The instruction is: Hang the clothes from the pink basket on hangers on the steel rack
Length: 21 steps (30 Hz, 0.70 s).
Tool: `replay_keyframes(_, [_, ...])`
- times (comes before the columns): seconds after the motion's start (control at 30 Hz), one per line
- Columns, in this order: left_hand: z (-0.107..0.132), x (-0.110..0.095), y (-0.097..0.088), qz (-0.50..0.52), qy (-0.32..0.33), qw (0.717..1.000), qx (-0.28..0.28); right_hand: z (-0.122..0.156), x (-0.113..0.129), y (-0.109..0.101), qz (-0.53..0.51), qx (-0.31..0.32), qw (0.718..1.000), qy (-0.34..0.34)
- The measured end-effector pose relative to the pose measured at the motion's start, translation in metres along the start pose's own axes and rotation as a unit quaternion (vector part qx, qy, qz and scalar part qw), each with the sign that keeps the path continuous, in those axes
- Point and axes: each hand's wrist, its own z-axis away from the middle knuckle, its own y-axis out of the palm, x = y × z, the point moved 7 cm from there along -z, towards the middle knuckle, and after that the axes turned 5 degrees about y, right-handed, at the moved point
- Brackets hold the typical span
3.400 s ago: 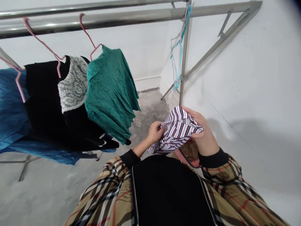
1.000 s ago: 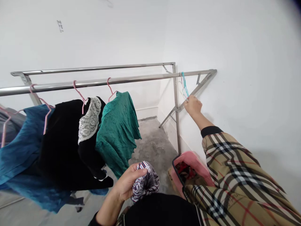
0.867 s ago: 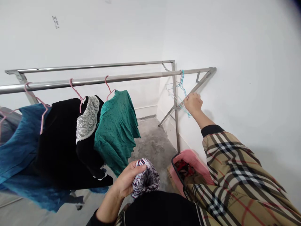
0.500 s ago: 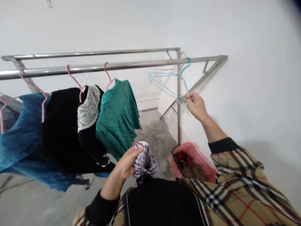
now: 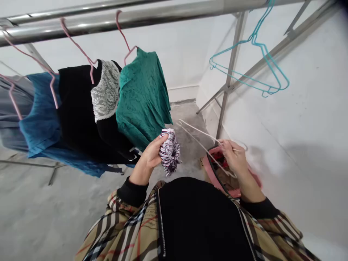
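Note:
Bunched in my left hand (image 5: 152, 155) is a white garment with dark purplish stripes (image 5: 170, 152); its shape is hidden by the folds. My right hand (image 5: 233, 156) is closed around a white clothes hanger (image 5: 201, 131), near its hook end, with the hanger's wide part pointing left toward the striped garment. The hanger and the garment are apart. A green top (image 5: 144, 96) hangs just above my left hand. Below my right hand stands a pink basket (image 5: 210, 168) with red and brown cloth in it.
A metal rail (image 5: 163, 16) runs across the top. From it hang a black top with a white lace panel (image 5: 77, 116), a blue garment (image 5: 43, 119) and a grey one (image 5: 12, 108) on pink hangers. Blue hangers (image 5: 244, 81) hang at the right, by the rack's leg (image 5: 224, 108) and the wall.
My right hand has brought the white hanger off the rail, down and toward me. The blue hangers stay on the rail. My left hand still holds the striped garment. The view has tilted downward.

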Motion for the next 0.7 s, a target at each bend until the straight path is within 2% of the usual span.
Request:
replay_keyframes(0.07, [-0.001, -0.001, -0.002, -0.013, -0.001, 1.000, -0.002, 0.005, 0.011, -0.013, 0.075, 0.022, 0.997, -0.012])
replay_keyframes(0.2, [-0.003, -0.003, -0.010, -0.024, -0.004, 0.999, -0.025, 0.020, 0.024, -0.020, 0.153, 0.197, 0.968, -0.034])
replay_keyframes(0.27, [-0.004, -0.002, -0.012, -0.025, -0.005, 0.999, -0.033, 0.024, 0.027, -0.016, 0.172, 0.258, 0.950, -0.044])
replay_keyframes(0.47, [-0.004, 0.002, -0.003, -0.044, -0.022, 0.999, -0.023, 0.016, 0.035, -0.003, 0.189, 0.253, 0.948, -0.041])
replay_keyframes(0.7, [0.001, 0.002, -0.002, -0.053, -0.028, 0.998, 0.005, 0.010, 0.044, -0.019, 0.185, 0.229, 0.955, -0.034])
